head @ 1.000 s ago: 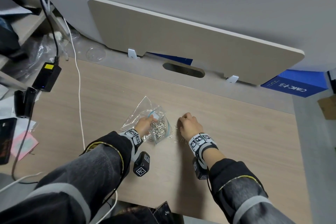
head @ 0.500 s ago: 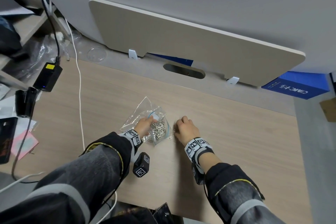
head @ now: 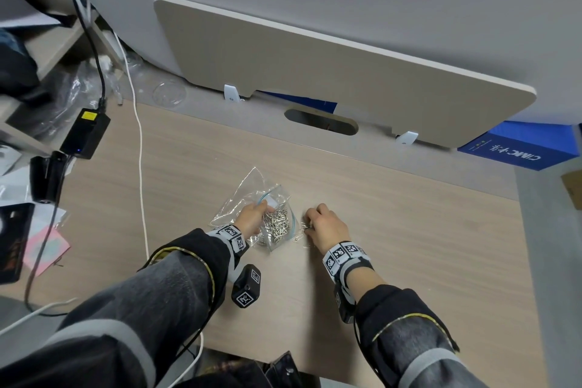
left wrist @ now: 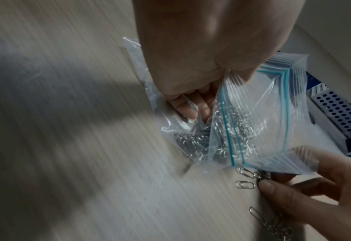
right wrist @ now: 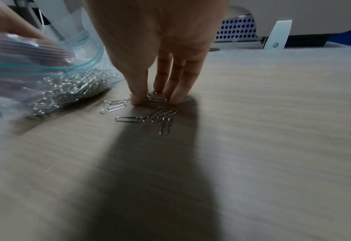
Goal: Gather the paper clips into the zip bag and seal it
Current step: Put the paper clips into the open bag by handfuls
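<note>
Head view: I see my left hand (head: 252, 219) gripping the open bag (head: 277, 224) mid-tabletop, well off every edge; a cable (head: 138, 148) trails along the left side.

Left wrist: loose mouth could sag and spill clips (left wrist: 244, 185).

Right wrist: right hand (right wrist: 160, 48) fingertips (right wrist: 137, 99) pinching clips on smooth wood; they may skid.

The surface (head: 409, 230) right of the hands lies open. A black adapter (head: 85, 132) and white cable (head: 140, 167) crowd the left edge.
</note>
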